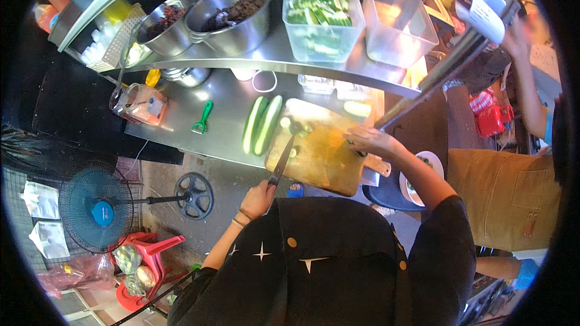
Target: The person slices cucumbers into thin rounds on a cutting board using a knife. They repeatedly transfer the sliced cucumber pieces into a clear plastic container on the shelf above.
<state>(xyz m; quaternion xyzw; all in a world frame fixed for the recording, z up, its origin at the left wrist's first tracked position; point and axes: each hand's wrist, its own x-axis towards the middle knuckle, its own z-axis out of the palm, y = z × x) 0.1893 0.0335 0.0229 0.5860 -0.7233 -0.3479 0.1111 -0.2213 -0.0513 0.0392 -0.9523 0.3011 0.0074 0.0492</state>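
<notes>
Tub (323, 53) holds cut cucumber (318, 3); left grip (258, 198) clasps knife (284, 160); right grip (371, 140) at board (329, 160), hold unclear.

- Between 8 and 9 o'clock, a dark fan (103, 212) with a blue hub, its 1 pole leading to a black spoked base (194, 196) on the floor (237, 186).
- Between 7 and 8 o'clock, a red stool (155, 252) bearing bagged vegetables (128, 259).
- Towards 11 o'clock, 2 steel bowls (241, 35) of dark food, side by side on the shelf (272, 63).
- At 10 o'clock, a white perforated basket (124, 37).
- Near 9 o'clock, a clear jar (144, 104) with orange contents, at the end of the counter (181, 108).
- Past 3 o'clock, a co-worker's brown apron (513, 196).
</notes>
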